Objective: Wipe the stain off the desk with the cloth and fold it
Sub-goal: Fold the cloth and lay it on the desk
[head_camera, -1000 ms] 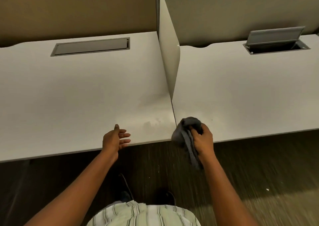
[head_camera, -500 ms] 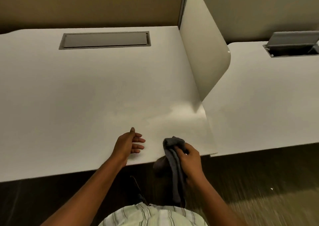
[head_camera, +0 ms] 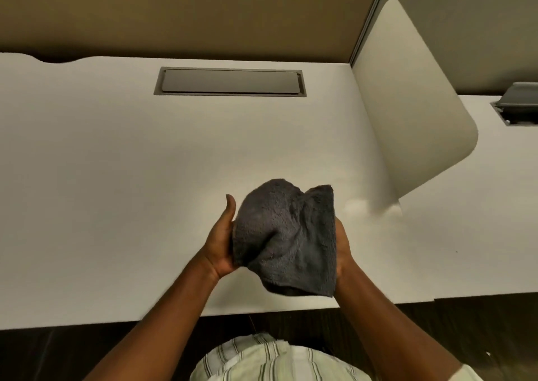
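Head view: both hands' fingers clasp the bunched cloth (head_camera: 286, 238) above the bench (head_camera: 116, 176); no stain visible; folding remains.

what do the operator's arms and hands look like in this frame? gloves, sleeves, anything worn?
Both hands bare: no gloves, rings, watch or bands visible on the left hand or the right hand, which shows only partly. Forearms are uncovered as far as the frame shows. The only clothing in view is a pale striped shirt at the bottom edge.
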A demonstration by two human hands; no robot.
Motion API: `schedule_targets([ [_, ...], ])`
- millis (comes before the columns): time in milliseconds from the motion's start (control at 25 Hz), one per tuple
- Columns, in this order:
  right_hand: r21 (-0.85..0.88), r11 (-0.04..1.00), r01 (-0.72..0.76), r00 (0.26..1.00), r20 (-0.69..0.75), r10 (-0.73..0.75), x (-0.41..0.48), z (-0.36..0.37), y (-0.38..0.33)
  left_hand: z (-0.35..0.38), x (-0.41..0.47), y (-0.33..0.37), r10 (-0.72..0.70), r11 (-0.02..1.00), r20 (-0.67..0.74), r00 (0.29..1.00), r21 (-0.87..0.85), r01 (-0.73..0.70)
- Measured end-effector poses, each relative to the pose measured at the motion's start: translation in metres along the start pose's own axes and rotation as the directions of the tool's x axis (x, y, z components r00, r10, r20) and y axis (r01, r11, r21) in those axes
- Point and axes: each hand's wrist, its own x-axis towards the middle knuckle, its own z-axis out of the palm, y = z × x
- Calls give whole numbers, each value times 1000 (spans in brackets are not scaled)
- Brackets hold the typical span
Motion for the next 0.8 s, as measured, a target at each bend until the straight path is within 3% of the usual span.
schedule_targets([
  [200,-105,994,-7,988,150,23,61,49,-24,-14,-3,79,250,962,62,966,98,-255],
  [240,-123,992,-8,988,151,27,73,58,-31,-17,-1,90,272,948,22,962,166,-272],
  [320,-213,977,1,998,55,12,101,69,-39,-29,10,105,314,886,-243,918,422,-191],
  [360,-364,931,19,998,-56,-42,115,69,-40,-38,16,107,347,844,-409,844,529,-91],
  [440,-719,694,-48,960,-225,-167,135,58,-36,-59,26,105,378,805,-568,731,592,44],
  [520,-867,489,-93,931,-250,-265,146,44,-25,-73,30,101,399,769,-571,718,634,76],
  [600,-930,360,-72,903,-214,-373,153,33,-17,-78,33,98,441,715,-549,710,693,92],
  [720,-962,268,-59,860,-185,-476,160,30,-16,-74,44,95,512,668,-559,652,737,108],
  [800,-949,313,-37,843,-198,-500,164,36,-15,-69,51,96,523,662,-582,623,738,133],
])
